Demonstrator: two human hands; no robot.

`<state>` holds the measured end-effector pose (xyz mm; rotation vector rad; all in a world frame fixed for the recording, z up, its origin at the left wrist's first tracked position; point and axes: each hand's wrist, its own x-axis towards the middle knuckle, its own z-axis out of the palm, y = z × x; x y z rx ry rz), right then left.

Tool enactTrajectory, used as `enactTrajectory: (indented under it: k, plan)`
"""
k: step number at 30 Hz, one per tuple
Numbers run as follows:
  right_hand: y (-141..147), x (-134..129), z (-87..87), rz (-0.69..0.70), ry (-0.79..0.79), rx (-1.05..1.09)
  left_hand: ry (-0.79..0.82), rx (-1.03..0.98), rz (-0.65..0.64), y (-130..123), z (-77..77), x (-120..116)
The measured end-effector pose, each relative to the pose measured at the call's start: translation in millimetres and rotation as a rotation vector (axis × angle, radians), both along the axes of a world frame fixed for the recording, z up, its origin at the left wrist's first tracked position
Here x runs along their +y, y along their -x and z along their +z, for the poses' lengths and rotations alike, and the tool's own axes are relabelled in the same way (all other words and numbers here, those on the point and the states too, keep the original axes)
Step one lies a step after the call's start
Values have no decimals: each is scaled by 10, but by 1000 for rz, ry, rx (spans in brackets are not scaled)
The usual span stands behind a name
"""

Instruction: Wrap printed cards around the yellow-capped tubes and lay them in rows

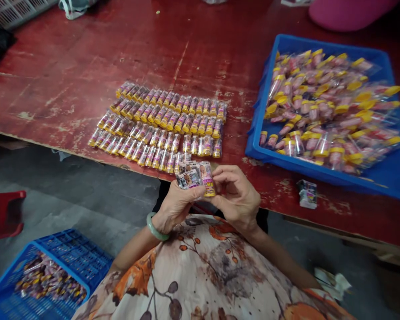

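Both bare hands are working close together at the near edge of a worn red tabletop [220,58], in front of a cream garment with an orange and brown leaf print [200,266]. The left hand [175,206], with a pale green bangle [157,227] at its wrist, is grasping a small fanned stack of flat printed cards [188,178], its thumb pressing across their lower part. The right hand [238,198] is meeting a small clear-wrapped tube with a pink and purple label and yellow base [206,178], which is standing upright against the right side of the cards. Its fingers are curling partly closed, with thumb and forefinger at the tube's right side; whether they are pinching it or merely touching it cannot be told. Beyond the hands, similar wrapped tubes [166,118] are lying side by side in four slanting rows. To the right, a shallow blue plastic tray [258,149] is holding a loose heap of yellow-capped pink tubes in clear wrappers [313,111], and a small stack of printed cards [307,194] is resting on the tabletop just beside the tray's near side. At lower left, a blue plastic crate [70,249] is containing many small wrapped pieces [50,280], near a red plastic stool [6,213].
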<state>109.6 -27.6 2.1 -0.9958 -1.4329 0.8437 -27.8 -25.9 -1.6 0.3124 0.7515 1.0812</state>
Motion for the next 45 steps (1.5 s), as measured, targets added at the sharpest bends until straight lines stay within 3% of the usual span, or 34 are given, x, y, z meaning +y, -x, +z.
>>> enactTrajectory:
  k: [8, 11, 14, 19, 40, 45]
  plan:
    - [-80, -27, 4, 12, -19, -61, 5, 45, -29, 0, 10, -7]
    - [-124, -38, 11, 8, -121, -191, 22, 50, -21, -1, 21, 1]
    - [-107, -55, 3, -105, -290, -321, 30, 53, -17, -4, 8, 5]
    - [-26, -82, -2, -191, -445, -389, 20, 35, -21, 1, -2, -8]
    - [-64, -134, -209, -195, -433, -448, 17, 42, -50, 11, -9, -29]
    - [-82, -96, -161, -163, -439, -448, 25, 54, -6, 12, -33, 7]
